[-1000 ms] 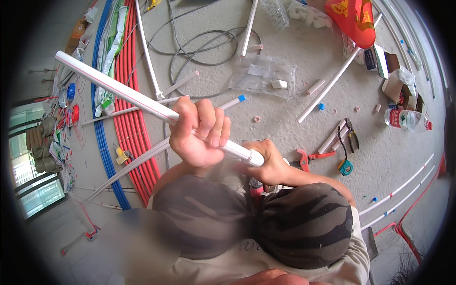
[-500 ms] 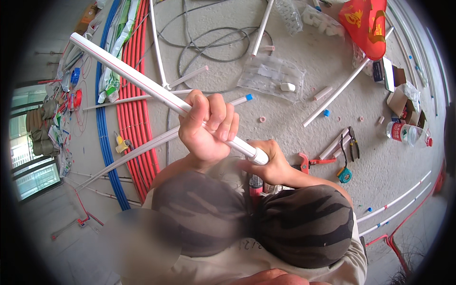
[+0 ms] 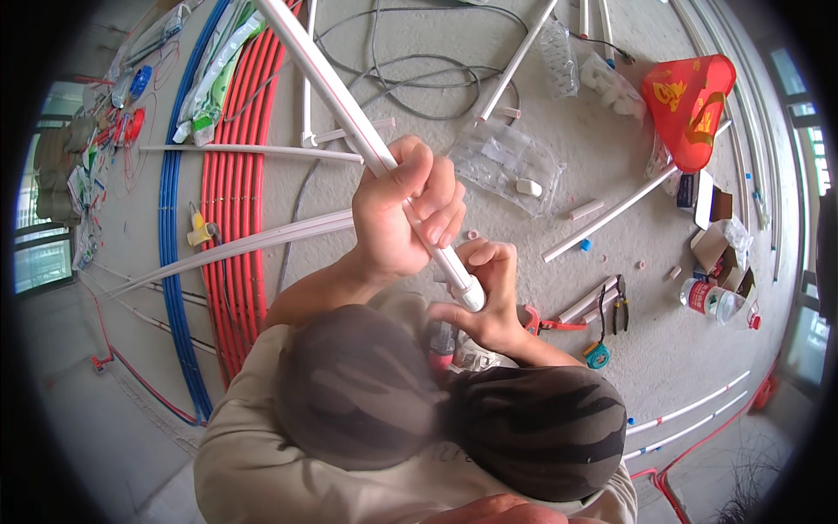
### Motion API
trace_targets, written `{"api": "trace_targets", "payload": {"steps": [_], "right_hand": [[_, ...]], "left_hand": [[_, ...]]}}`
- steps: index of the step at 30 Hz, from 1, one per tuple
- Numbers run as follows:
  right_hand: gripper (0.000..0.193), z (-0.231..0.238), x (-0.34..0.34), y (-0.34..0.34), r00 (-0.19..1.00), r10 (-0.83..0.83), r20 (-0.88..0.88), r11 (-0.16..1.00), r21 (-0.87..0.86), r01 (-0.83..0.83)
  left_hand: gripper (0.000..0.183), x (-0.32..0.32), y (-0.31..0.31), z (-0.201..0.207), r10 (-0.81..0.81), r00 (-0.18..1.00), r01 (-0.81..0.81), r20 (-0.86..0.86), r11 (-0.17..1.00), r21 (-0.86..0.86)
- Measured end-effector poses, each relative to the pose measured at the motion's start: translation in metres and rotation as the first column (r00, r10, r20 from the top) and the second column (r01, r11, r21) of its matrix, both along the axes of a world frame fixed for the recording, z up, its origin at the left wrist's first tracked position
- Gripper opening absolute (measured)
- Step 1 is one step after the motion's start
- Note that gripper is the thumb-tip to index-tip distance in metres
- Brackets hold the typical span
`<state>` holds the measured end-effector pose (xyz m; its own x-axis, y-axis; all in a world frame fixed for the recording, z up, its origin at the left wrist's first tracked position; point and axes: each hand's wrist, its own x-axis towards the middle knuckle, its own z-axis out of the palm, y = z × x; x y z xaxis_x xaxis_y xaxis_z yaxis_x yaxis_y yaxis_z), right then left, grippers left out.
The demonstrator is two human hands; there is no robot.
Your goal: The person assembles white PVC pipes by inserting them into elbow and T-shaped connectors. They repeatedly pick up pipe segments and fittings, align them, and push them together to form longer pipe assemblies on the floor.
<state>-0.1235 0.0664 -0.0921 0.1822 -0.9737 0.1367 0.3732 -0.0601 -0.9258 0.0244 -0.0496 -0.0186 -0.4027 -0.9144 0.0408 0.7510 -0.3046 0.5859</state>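
A long white plastic pipe [image 3: 336, 87] with a thin red stripe slants from the upper left down toward my lap. My left hand [image 3: 406, 210] is wrapped round its lower part in a fist. On the pipe's near end sits a white fitting [image 3: 471, 297]. My right hand [image 3: 496, 301] is beside and behind that fitting, its thumb and fingers spread apart; whether its palm touches the fitting I cannot tell. Between my knees, partly hidden, is a red-and-black object [image 3: 441, 345].
Red pipes [image 3: 234, 201] and blue pipes [image 3: 172, 201] cross the floor at left. To the right lie a red pipe cutter [image 3: 546, 323], pliers [image 3: 621, 306], a teal tape measure [image 3: 597, 355] and a plastic bottle [image 3: 709, 299]. A red bag [image 3: 690, 109] is farther off.
The pipe has swung to a steeper angle, its far end now beyond the upper edge. My right hand has loosened from the fitting, its fingers spreading. The view has shifted slightly.
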Motion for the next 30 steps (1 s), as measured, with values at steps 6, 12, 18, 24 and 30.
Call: {"api": "trace_targets", "payload": {"steps": [6,12,18,24,30], "right_hand": [[0.068,0.0,-0.006,-0.002,0.992,0.047,-0.121,0.998,-0.036,-0.052],[0.065,0.003,0.001,-0.006,0.997,-0.059,-0.048,0.998,-0.041,0.057],[0.063,0.005,0.006,-0.005,0.996,-0.089,-0.03,0.992,0.084,0.091],[0.052,0.007,-0.001,-0.009,0.97,-0.014,-0.245,0.985,0.166,0.056],[0.048,-0.001,-0.006,-0.006,1.0,-0.008,-0.022,0.965,0.262,0.014]], "left_hand": [[0.037,0.002,0.002,-0.003,-0.066,0.997,0.065,-0.03,0.997,-0.027],[0.039,0.0,0.004,-0.002,0.092,0.995,-0.094,0.038,0.994,0.061],[0.041,0.001,0.002,-0.01,0.198,0.964,-0.233,0.178,0.951,0.205],[0.026,-0.006,0.003,-0.014,0.263,0.916,-0.325,0.302,0.929,0.177],[0.018,-0.016,0.021,-0.02,0.199,0.942,-0.166,0.271,0.976,-0.141]]}}
